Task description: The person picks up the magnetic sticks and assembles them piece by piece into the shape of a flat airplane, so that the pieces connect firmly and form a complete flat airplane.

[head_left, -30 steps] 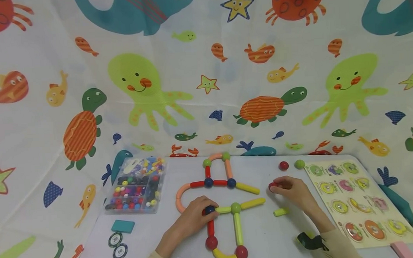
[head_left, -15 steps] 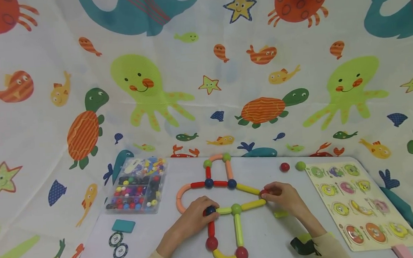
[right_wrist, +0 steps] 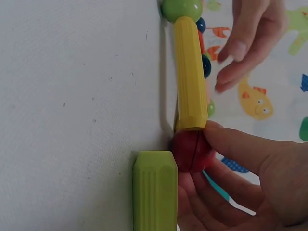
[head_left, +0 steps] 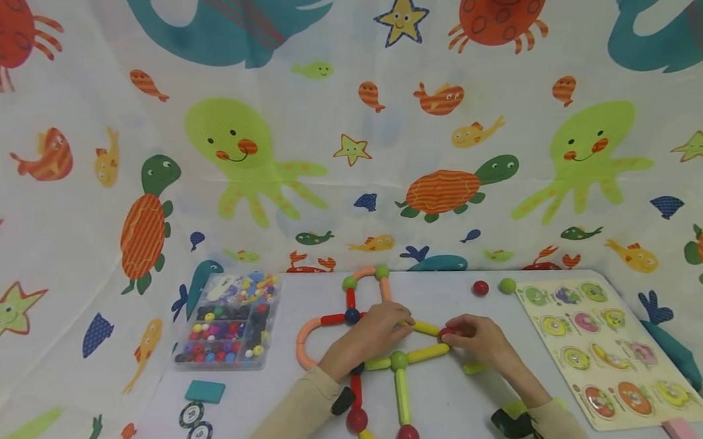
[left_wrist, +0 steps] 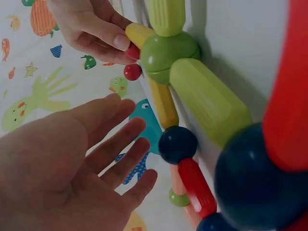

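My right hand [head_left: 483, 342] pinches a red ball [right_wrist: 192, 150] between thumb and fingers, at the right ends of an upper yellow rod [head_left: 425, 327] and a lower yellow rod [head_left: 428, 353]. In the right wrist view the ball sits right at a yellow rod's end. My left hand [head_left: 374, 335] hovers over the left end of the upper yellow rod, fingers spread and holding nothing in the left wrist view. It covers part of the outline of rods and balls. The lower yellow rod meets a green ball [head_left: 398, 360]; dark blue balls [left_wrist: 178, 144] join other rods.
A short light green rod [right_wrist: 155, 192] lies below the right hand. Behind are a loose red ball [head_left: 480, 288] and green ball [head_left: 507, 285]. A puzzle board [head_left: 564, 361] lies right; a bead box [head_left: 218, 366], teal block [head_left: 205, 391] and two round chips [head_left: 199, 436] lie left.
My right hand has carried the red ball left to the yellow rods' ends. My left hand has let go of the dark blue ball and moved up and right to the upper yellow rod.
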Demonstrator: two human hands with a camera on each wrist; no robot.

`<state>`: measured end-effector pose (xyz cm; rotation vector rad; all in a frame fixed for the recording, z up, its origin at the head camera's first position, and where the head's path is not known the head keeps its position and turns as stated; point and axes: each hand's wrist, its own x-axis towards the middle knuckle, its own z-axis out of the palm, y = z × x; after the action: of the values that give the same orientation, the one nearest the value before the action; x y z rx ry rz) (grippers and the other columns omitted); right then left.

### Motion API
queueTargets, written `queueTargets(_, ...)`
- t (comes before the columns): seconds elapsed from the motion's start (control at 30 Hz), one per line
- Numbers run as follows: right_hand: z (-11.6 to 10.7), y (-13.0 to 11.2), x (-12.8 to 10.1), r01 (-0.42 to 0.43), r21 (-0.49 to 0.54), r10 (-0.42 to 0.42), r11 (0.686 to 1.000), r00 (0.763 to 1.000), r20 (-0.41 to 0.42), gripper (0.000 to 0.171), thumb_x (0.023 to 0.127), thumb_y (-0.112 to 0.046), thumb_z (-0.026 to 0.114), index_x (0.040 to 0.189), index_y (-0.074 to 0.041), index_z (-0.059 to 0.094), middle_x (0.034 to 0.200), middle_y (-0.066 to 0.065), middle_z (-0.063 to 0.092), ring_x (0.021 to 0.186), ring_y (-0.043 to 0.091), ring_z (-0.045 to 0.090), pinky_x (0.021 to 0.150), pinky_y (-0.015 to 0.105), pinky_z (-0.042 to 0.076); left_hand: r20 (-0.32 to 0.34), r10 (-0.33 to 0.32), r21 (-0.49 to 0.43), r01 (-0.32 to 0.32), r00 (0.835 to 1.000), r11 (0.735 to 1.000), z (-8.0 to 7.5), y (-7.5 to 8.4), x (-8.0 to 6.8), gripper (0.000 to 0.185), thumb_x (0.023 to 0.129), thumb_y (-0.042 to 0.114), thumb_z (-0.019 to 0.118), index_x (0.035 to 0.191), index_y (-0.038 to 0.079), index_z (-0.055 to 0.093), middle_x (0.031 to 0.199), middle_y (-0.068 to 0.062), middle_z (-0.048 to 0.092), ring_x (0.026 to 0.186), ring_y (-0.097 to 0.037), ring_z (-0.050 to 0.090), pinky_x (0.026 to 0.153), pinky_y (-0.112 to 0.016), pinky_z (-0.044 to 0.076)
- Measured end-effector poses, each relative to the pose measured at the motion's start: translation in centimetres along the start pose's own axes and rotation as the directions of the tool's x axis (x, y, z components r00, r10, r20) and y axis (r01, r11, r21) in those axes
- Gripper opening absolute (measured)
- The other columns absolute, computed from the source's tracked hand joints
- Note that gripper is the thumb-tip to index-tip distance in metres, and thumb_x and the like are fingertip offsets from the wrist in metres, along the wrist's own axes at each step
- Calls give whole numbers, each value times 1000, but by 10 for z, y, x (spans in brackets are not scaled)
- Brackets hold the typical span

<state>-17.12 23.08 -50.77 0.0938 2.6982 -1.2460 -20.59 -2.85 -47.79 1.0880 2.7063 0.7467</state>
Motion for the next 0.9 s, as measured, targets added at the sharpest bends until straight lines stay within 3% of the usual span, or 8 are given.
queueTargets(0.13,2,0,-2,-6,3,6,1000,1000,-1,35,88,-30,80,117,-10,71,106,1,75,95,16,67,90,39,57,92,10,49,-14,996,999,9,-4,10,25,102,23,61,121,15,75,140,-3,63,142,-26,46,121,-46,30)
queueTargets(0.3,2,0,-1,-11,1,11,1000,1000,1,34,89,-29,79,117,-12,71,106,0,75,95,15,66,89,37,57,159,-24,87,10,987,996,13,-6,13,24,103,24,61,121,19,76,145,-1,60,149,-28,37,124,-60,17)
queueTargets(0.53,0,-3,-1,-7,14,7,1000,1000,4,35,90,-30,78,119,-12,71,109,0,75,97,16,66,90,37,57,138,-32,73,22,990,997,10,-6,10,24,102,23,61,121,21,75,144,2,59,149,-25,36,121,-67,16)
queueTargets(0.7,-2,-3,-2,5,11,-5,1000,1000,11,37,91,-31,77,120,-10,70,111,2,74,100,17,66,92,39,56,109,-29,35,26,994,999,11,-4,8,25,100,31,64,121,21,75,153,1,50,152,-26,30,121,-68,13)
queueTargets(0.8,-3,-2,-2,9,6,-9,1000,1000,17,35,92,-32,76,120,-11,70,111,2,75,101,17,66,94,40,55,72,-13,39,11,997,999,14,1,7,25,96,41,69,110,22,78,155,-2,48,153,-29,28,120,-70,11)
queueTargets(0.9,-3,0,-1,12,-1,-12,1000,1000,21,34,92,-31,75,120,-12,71,109,1,75,101,18,67,94,41,55,52,-6,114,0,999,993,18,8,7,28,90,50,73,94,24,80,154,-5,50,153,-32,28,118,-72,12)
